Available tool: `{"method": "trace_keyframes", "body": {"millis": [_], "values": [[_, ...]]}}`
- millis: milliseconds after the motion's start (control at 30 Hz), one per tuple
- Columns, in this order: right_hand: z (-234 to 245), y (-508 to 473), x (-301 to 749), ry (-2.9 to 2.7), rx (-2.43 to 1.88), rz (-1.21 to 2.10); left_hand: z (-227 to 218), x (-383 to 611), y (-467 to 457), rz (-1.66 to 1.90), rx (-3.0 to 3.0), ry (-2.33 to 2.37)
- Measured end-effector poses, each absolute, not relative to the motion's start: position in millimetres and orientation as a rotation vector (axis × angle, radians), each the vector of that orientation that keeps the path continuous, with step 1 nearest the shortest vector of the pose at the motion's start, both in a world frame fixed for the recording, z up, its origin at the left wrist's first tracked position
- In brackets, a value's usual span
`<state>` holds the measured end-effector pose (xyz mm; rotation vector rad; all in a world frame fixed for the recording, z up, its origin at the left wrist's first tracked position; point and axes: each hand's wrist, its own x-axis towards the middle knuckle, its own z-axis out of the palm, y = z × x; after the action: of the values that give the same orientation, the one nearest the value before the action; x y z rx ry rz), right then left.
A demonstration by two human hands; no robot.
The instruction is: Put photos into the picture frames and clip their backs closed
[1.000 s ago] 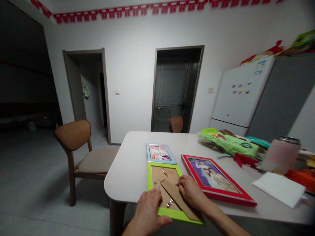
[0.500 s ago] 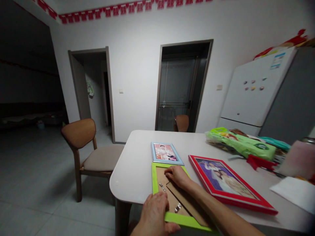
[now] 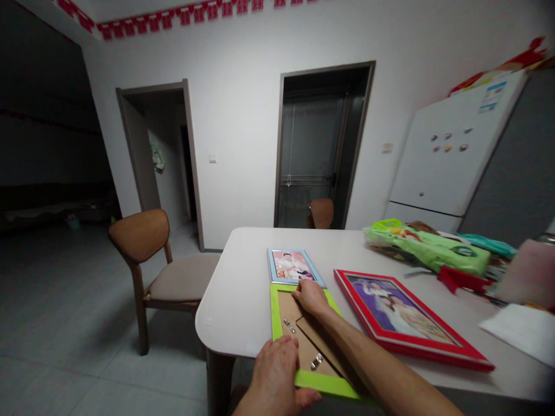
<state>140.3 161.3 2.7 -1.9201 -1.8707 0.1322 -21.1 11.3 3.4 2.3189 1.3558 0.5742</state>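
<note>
Well beyond the green frame (image 3: 307, 345), unreadable fridge label (image 3: 493, 96)

Legible text: none that we can read. Blue-and-white label (image 3: 493, 96) on the white refrigerator (image 3: 437, 173), far beyond and to the right of the right hand (image 3: 311, 297): print too small for us. Dark round emblem (image 3: 466, 252) on the green package (image 3: 422, 245), ahead and right of that hand: lettering unclear. Red bunting (image 3: 186, 15), high beyond the left hand (image 3: 277, 367): motifs we cannot decipher.
</note>
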Motion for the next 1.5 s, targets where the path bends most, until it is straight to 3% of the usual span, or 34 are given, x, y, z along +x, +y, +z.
{"method": "trace_keyframes", "body": {"millis": [400, 600, 1133, 1300, 1500], "values": [[7, 81, 123, -2.298, -1.318, 0.233, 5, -24, 11, 0.647, 2.328, 1.313], [16, 77, 117, -2.451, -1.254, 0.121, 11, -23, 10, 0.642, 2.340, 1.314], [37, 2, 155, -2.534, -1.069, 0.245, 3, -30, 18, 0.616, 2.330, 1.281], [28, -2, 163, -2.434, -1.076, 0.322, 11, -24, 14, 0.571, 2.391, 1.354], [11, 12, 191, -1.789, -1.331, 0.468, 9, 12, 12, 0.376, 2.569, 1.271]]}}
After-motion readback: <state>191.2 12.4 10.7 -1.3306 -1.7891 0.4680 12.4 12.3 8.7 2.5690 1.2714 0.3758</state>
